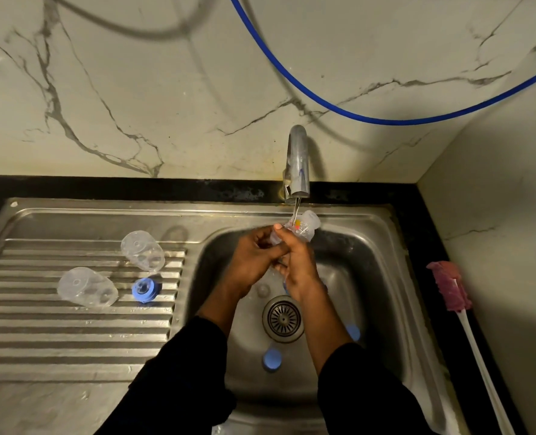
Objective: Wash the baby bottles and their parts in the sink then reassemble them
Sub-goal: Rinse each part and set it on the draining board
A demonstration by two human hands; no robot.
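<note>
Left hand (pixel 254 259) and right hand (pixel 298 266) gripped bottle (pixel 304 227) under tap (pixel 298 164); caps (pixel 142 251), ring (pixel 145 289) lay on drainboard (pixel 72 334), seemingly washed; blue parts (pixel 272 359) in sink (pixel 370 262), reassembly outstanding.

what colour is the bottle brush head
Pink bottle brush head on a white handle, seen in the head view.

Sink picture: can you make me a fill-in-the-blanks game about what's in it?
The left hand and right hand hold a clear ____ under the tap.
The brush beside the sink has a ____ head.
____ clear caps lie on the draining board.
Missing words: bottle, pink, two.
</note>
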